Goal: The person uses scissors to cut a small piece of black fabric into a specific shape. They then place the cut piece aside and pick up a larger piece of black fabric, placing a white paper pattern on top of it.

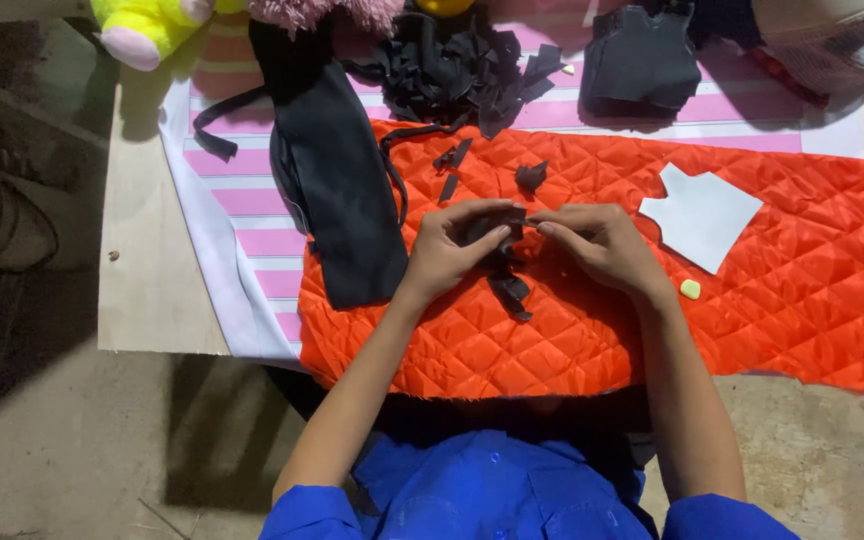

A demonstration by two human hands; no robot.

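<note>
Both hands meet over the middle of an orange quilted fabric (772, 270) spread on the table. My left hand (452, 250) and my right hand (597, 240) pinch a small piece of black cloth (492, 225) between their fingertips. A narrow black strip (510, 290) hangs from it down onto the quilt. Small black scraps (530, 175) lie on the orange fabric just beyond the hands.
A long black cloth (337, 190) lies left of the hands. A white paper pattern piece (702, 215) and a small yellow chalk (690, 289) sit to the right. A heap of black scraps (452, 75), folded dark pieces (642, 60) and a yellow plush toy (147, 30) lie at the back on pink-striped cloth (242, 200).
</note>
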